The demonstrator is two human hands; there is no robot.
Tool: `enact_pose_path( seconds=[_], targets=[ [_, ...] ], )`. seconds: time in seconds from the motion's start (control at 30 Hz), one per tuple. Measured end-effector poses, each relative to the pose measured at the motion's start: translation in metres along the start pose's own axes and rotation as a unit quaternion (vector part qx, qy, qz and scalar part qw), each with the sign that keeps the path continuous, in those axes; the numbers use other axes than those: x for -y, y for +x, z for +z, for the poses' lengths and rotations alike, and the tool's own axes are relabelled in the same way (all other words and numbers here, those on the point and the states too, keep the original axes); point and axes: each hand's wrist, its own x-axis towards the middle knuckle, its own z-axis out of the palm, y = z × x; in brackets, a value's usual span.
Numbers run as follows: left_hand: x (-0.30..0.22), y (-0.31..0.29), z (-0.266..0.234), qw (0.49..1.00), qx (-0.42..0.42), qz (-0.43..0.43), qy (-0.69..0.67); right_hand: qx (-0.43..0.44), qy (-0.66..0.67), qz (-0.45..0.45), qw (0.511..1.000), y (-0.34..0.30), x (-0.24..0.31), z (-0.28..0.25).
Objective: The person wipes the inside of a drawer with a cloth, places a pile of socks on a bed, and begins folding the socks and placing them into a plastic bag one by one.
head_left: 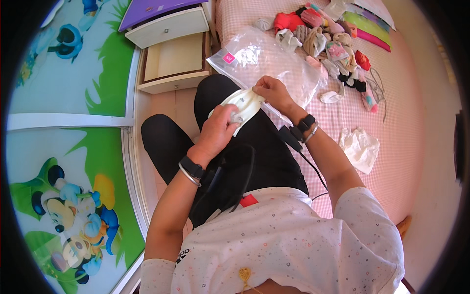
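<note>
— What's the setting?
— A bed with a pink checked sheet, a heap of small socks beyond the hands.
— And the hands?
— The left hand grips a small white patterned cloth sock; the right hand pinches its far end, long axis running between them, over a clear plastic bag.
</note>
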Motion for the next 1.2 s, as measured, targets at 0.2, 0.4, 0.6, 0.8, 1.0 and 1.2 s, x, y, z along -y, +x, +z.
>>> enact_pose_path(
  seconds=[0.2,0.4,0.6,0.8,1.0,1.2],
  targets=[
    [0.003,-0.001,0.000,0.996,0.024,-0.040,-0.072,-0.135,-0.092,-0.027,0.986,-0.003,-0.003,-0.040],
    [0.002,-0.007,0.000,0.993,0.001,-0.084,-0.087,0.058,-0.105,-0.302,0.946,-0.067,0.084,0.014],
    [0.013,-0.013,0.011,0.980,-0.057,-0.138,-0.130,0.082,-0.247,-0.309,0.915,-0.058,0.038,0.046],
    [0.021,-0.012,0.012,0.975,-0.070,-0.129,-0.169,0.063,-0.220,-0.258,0.939,-0.040,0.027,0.046],
    [0.020,-0.015,0.013,0.957,-0.091,-0.148,-0.234,0.078,-0.096,-0.130,0.984,-0.028,0.019,0.042],
    [0.011,-0.020,0.009,0.946,-0.096,-0.147,-0.273,0.080,0.006,-0.058,0.995,-0.026,-0.010,0.038]
  ],
)
